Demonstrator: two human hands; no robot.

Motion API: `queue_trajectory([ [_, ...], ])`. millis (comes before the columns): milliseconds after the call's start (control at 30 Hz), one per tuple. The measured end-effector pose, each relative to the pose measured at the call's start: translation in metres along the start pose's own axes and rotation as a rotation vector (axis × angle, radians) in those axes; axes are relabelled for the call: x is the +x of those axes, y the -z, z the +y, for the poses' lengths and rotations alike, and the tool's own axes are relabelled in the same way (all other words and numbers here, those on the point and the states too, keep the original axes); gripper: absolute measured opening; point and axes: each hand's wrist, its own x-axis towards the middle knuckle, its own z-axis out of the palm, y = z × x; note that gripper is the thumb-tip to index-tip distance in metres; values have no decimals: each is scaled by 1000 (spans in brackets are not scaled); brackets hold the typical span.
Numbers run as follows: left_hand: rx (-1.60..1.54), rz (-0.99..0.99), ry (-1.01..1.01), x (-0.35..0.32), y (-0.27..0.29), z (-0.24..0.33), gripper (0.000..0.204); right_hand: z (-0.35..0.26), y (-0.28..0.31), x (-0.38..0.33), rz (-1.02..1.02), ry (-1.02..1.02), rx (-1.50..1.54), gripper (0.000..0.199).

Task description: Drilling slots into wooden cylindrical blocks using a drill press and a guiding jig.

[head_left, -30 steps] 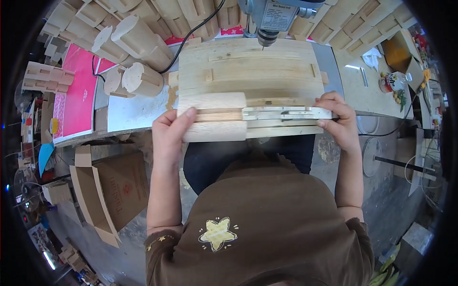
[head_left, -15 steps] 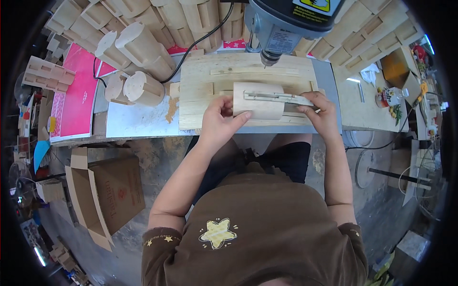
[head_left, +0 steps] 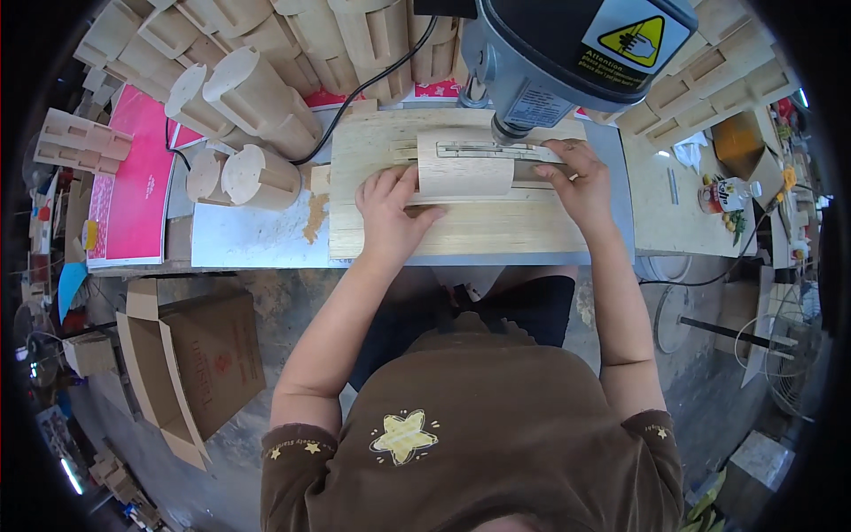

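Note:
A pale wooden cylinder point(head_left: 463, 176) lies on its side on the wooden board, below the drill press chuck point(head_left: 509, 133). Along its top sits a narrow light strip with slots point(head_left: 479, 151), its right end sticking out past the cylinder. That end is pinched between the thumb and fingers of my right hand point(head_left: 582, 182). My left hand point(head_left: 390, 206) rests on the board at the cylinder's left end, thumb stretched out and apart from the fingers, index finger beside the end face. The drill bit's tip is hidden behind the cylinder and strip.
The drill press head point(head_left: 567, 62) overhangs the wooden board point(head_left: 355, 235). Grooved wooden cylinders point(head_left: 261, 102) stand stacked behind and left; more point(head_left: 736, 80) are at right. A black cable point(head_left: 381, 66) crosses the back. A bottle point(head_left: 722, 193) stands right; an open cardboard box point(head_left: 213, 355) sits below left.
The cylinder and strip have moved away from me, under the drill chuck. My left thumb has come off the cylinder, and my right hand has moved along with the strip.

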Motion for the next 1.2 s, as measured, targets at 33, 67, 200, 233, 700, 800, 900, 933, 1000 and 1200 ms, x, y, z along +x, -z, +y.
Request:
queue_trajectory([
  [33,54,7,12,2,-3,-1,56,-1,1,1,-7,27,-34,32],
  [67,46,7,6,2,-6,-4,56,-3,2,2,-13,53,-68,32],
  [200,-20,-46,-11,1,-6,-18,52,-23,25,16,56,-260,504,31],
  [233,0,-64,-1,0,-5,-18,50,-34,37,26,187,-295,669,29],
  [700,-33,-71,-35,-1,-8,-22,37,-126,91,106,475,240,-536,15],
  [800,-83,-113,-20,1,-6,-16,36,-122,91,74,508,281,-394,27],
  [900,-93,-181,52,2,-4,-13,36,-125,88,34,378,149,-306,8],
  [933,-79,-164,39,3,-6,-13,36,-124,87,26,388,144,-318,8],
  [1000,-64,-146,25,5,-7,-12,36,-120,79,16,384,109,-226,16],
  [1200,-119,-158,30,7,-8,-10,34,-92,50,-1,469,201,-163,29],
])
